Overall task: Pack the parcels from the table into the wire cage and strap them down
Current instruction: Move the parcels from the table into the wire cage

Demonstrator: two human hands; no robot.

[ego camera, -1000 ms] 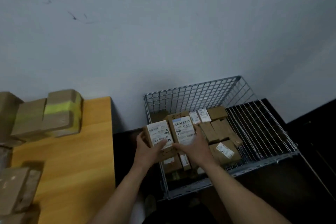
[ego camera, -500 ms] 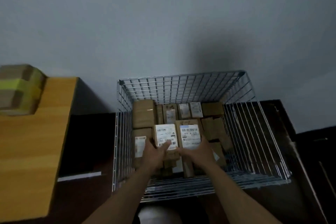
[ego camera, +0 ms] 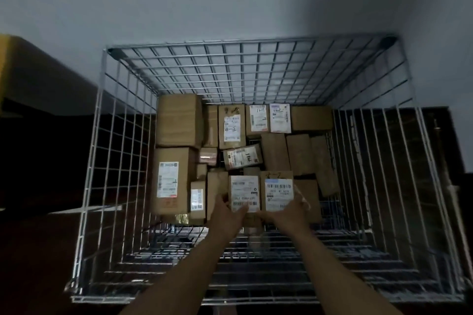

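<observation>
Cardboard pair now sits lower in the wire cage (ego camera: 243,71): left hand (ego camera: 226,213) grips the white-label parcel (ego camera: 244,193), right hand (ego camera: 288,213) the blue-label parcel (ego camera: 279,190); release looks next.

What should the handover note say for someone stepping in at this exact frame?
Left hand grips the white-label parcel; right hand grips the blue-strip parcel beside it.
Both are inside the wire cage, at the front of the packed parcels.
Done: many parcels loaded.
Left: release these two, check the table, barely in view, then strap; no strap visible.
</observation>
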